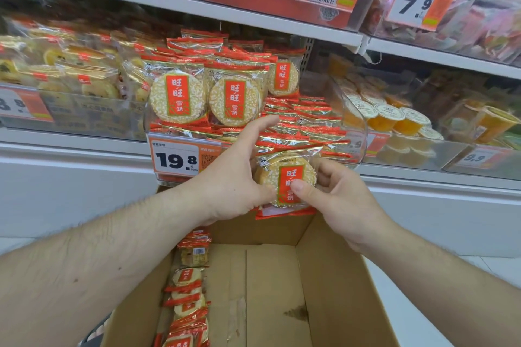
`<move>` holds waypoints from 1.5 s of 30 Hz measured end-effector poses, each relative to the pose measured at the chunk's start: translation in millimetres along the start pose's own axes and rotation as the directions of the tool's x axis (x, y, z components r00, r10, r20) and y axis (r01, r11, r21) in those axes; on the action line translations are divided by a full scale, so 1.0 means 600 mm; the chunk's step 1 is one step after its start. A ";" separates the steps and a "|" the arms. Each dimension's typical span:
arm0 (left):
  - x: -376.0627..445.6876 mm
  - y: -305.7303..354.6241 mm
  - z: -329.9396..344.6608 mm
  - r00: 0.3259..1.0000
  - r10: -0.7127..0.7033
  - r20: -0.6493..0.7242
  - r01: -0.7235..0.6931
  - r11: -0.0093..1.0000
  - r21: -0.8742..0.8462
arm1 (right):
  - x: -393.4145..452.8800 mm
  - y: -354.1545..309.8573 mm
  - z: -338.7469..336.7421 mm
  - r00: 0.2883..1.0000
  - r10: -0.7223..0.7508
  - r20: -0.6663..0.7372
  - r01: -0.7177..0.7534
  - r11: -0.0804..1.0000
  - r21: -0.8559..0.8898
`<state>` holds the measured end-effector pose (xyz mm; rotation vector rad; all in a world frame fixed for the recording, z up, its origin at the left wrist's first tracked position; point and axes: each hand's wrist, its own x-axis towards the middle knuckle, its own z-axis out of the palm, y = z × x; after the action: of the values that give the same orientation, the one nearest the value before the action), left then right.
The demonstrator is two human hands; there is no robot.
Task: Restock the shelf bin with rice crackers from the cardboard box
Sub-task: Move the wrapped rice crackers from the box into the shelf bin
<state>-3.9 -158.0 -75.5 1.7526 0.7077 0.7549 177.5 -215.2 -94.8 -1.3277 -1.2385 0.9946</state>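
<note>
Hands: while my left hand [234,177] and right hand [335,200] pinch a cracker stack [287,180] between curled fingers, it hangs at the bin's front lip.
Shelf bin [358,132]: packed left, lower right.
Cardboard box [332,276]: few packs [189,298] along left wall, bare floor beside.

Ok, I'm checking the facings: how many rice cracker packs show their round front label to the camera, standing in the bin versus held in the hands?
Upright face-out packs in the shelf bin: 3
Face-out pack gripped by the left hand and right hand: 1
Total: 4
</note>
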 end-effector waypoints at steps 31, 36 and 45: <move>0.048 -0.050 -0.047 0.881 0.422 -0.214 -0.050 0.533 0.845 | 0.342 -0.076 -0.018 0.915 -0.070 -0.396 -0.096 0.918 -0.385; 0.049 -0.052 -0.048 0.882 0.418 -0.216 -0.053 0.545 0.837 | 0.348 -0.068 -0.012 0.899 -0.128 -0.419 -0.172 0.776 -0.607; 0.053 -0.053 -0.045 0.870 0.443 -0.217 -0.059 0.529 0.846 | 0.340 -0.073 -0.018 0.958 -0.054 -0.281 -0.168 0.689 -0.705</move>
<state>-8.2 -109.5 -94.4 2.6498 1.2513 1.1355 207.9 -17.1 -35.9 -2.0526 -1.4292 0.2941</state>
